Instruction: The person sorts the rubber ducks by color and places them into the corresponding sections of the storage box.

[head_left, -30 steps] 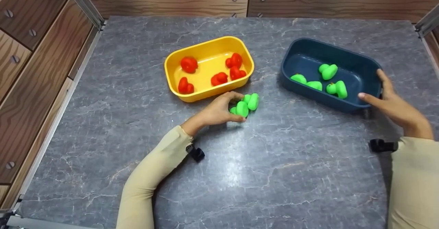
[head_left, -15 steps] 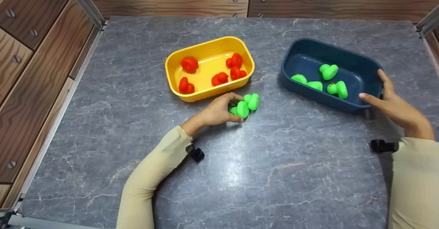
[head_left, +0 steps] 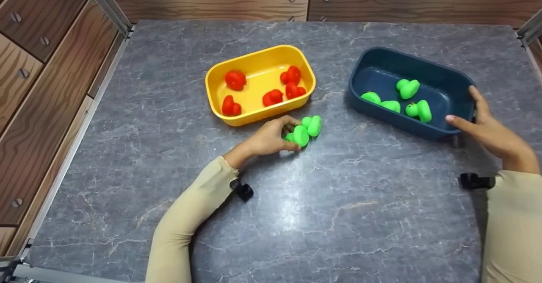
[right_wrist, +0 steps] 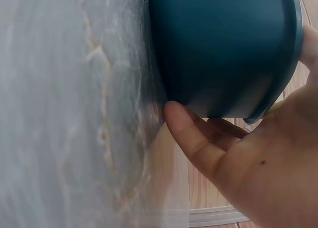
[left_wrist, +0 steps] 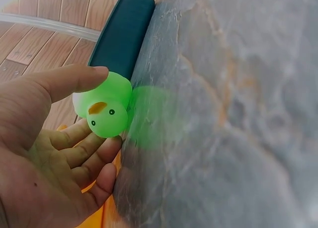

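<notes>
My left hand (head_left: 267,138) curves round a green rubber duck (head_left: 301,136) on the grey table, just in front of the yellow bin. In the left wrist view the thumb lies against the body of this duck (left_wrist: 108,101), and the other fingers are bent below it. A second green duck (head_left: 314,126) sits right beside it, beyond the fingertips. At the far right, my right hand (head_left: 495,132) grips the end of the dark blue bin (head_left: 391,122), its thumb over the front rim. The right wrist view shows fingers (right_wrist: 191,133) along the bin's outer wall.
The yellow bin (head_left: 256,119) holds several red ducks (head_left: 235,80). Inside the blue bin lie several green ducks (head_left: 419,110). Wood-patterned panels (head_left: 207,4) stand behind and to the left of the table (head_left: 322,215). A metal frame post (head_left: 106,5) rises at the back left.
My left thumb has drawn in slightly on the green duck. The right hand, both bins and the other ducks stay in place; the head view shifts a little.
</notes>
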Demonstrator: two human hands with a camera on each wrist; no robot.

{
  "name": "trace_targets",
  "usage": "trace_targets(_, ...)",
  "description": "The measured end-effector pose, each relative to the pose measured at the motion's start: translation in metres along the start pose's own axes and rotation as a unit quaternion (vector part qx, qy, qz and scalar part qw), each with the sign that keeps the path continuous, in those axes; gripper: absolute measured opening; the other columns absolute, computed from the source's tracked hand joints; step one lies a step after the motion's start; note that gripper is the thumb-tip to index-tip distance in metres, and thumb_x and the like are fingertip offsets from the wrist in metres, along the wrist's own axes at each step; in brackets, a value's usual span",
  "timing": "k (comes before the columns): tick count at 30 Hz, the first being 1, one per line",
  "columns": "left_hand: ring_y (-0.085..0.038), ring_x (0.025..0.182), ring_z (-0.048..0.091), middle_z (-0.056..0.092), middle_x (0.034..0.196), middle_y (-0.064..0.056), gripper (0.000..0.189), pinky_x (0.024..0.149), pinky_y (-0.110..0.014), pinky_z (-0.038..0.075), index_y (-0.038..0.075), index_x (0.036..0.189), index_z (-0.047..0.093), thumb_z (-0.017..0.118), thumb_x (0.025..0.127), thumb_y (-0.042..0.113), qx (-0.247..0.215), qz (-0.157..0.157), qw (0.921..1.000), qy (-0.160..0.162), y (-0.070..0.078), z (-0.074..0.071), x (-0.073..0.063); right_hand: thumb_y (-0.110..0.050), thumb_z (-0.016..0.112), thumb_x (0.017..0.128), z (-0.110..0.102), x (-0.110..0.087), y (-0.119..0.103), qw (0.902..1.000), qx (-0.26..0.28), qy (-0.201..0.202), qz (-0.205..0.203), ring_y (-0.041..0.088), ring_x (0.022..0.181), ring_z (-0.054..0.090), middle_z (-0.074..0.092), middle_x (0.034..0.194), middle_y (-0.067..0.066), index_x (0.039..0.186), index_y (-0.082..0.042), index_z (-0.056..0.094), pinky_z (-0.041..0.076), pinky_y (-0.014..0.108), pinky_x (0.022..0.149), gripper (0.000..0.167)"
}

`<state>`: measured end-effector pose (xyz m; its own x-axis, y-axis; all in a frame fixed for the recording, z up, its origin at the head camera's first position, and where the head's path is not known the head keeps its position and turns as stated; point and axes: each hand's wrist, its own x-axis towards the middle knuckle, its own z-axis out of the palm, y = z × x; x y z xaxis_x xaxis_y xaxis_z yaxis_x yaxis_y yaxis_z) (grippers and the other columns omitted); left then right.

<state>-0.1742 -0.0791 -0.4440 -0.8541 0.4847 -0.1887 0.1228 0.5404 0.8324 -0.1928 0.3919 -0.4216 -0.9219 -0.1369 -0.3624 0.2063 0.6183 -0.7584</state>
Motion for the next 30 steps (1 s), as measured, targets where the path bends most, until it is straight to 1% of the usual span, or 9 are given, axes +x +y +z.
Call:
trace_targets(8, -0.021, 0.105, 0.054, 0.06, 0.116, -0.013, 0.056, 0.094, -0.03, 0.045, 0.0, 0.129, 0.054, 0.077, 0.079, 0.011, -0.054, 0.028, 0.9978, -0.025, 0.002, -0.004, -0.01, -0.04, 0.049, 0.099, 0.0, -0.001, 0.001, 1.0, 0.008, -0.003, -0.001, 0.039, 0.135, -0.037, -0.043, 0.148, 0.016, 0.145, -0.025, -0.036, -0.016, 0.062, 0.11, 0.098)
trace_targets(13, -0.016, 0.102, 0.052, 0.059, 0.112, -0.01, 0.054, 0.087, -0.029, 0.047, 0.002, 0.128, 0.055, 0.076, 0.079, 0.012, -0.077, 0.052, 0.9951, -0.033, 0.012, -0.005, -0.018, -0.04, 0.049, 0.099, -0.001, -0.002, 0.001, 1.0, 0.008, -0.003, -0.002, 0.042, 0.134, -0.036, -0.044, 0.147, 0.018, 0.144, -0.026, -0.037, -0.016, 0.064, 0.109, 0.098)
trace_targets(16, -0.014, 0.1, 0.052, 0.059, 0.111, -0.009, 0.054, 0.081, -0.025, 0.047, 0.004, 0.128, 0.056, 0.076, 0.079, 0.012, -0.09, 0.061, 0.9935, -0.032, 0.019, -0.006, -0.021, -0.041, 0.049, 0.098, -0.001, -0.002, 0.001, 1.0, 0.003, 0.0, 0.0, 0.044, 0.134, -0.036, -0.043, 0.147, 0.019, 0.145, -0.024, -0.037, -0.016, 0.064, 0.109, 0.099)
trace_targets(20, -0.013, 0.1, 0.053, 0.061, 0.113, -0.009, 0.055, 0.079, -0.021, 0.045, 0.005, 0.129, 0.056, 0.077, 0.079, 0.014, -0.095, 0.08, 0.9918, -0.03, 0.025, -0.006, -0.023, -0.042, 0.049, 0.098, -0.002, -0.001, 0.0, 1.0, 0.003, 0.001, 0.002, 0.044, 0.134, -0.036, -0.042, 0.147, 0.019, 0.145, -0.024, -0.036, -0.016, 0.064, 0.109, 0.099)
trace_targets(23, -0.012, 0.1, 0.054, 0.061, 0.114, -0.008, 0.054, 0.082, -0.024, 0.046, 0.005, 0.129, 0.056, 0.076, 0.08, 0.015, -0.096, 0.095, 0.9904, -0.026, 0.029, -0.006, -0.023, -0.042, 0.049, 0.098, -0.002, 0.0, 0.0, 1.0, 0.002, -0.001, 0.004, 0.044, 0.135, -0.035, -0.042, 0.147, 0.019, 0.145, -0.024, -0.036, -0.015, 0.064, 0.109, 0.099)
trace_targets(29, -0.01, 0.098, 0.053, 0.062, 0.112, -0.009, 0.054, 0.087, -0.039, 0.047, 0.004, 0.129, 0.056, 0.076, 0.08, 0.016, -0.112, 0.13, 0.985, -0.012, 0.039, -0.004, -0.021, -0.043, 0.049, 0.098, -0.001, 0.0, -0.001, 1.0, -0.003, -0.002, 0.007, 0.045, 0.135, -0.035, -0.042, 0.147, 0.019, 0.144, -0.024, -0.037, -0.014, 0.065, 0.109, 0.099)
trace_targets(30, -0.01, 0.098, 0.053, 0.062, 0.111, -0.009, 0.054, 0.087, -0.04, 0.047, 0.004, 0.129, 0.056, 0.076, 0.08, 0.016, -0.117, 0.135, 0.9838, -0.008, 0.042, -0.004, -0.02, -0.043, 0.049, 0.098, -0.001, 0.0, -0.001, 1.0, -0.003, -0.002, 0.008, 0.045, 0.135, -0.034, -0.042, 0.147, 0.019, 0.144, -0.024, -0.037, -0.014, 0.065, 0.109, 0.099)
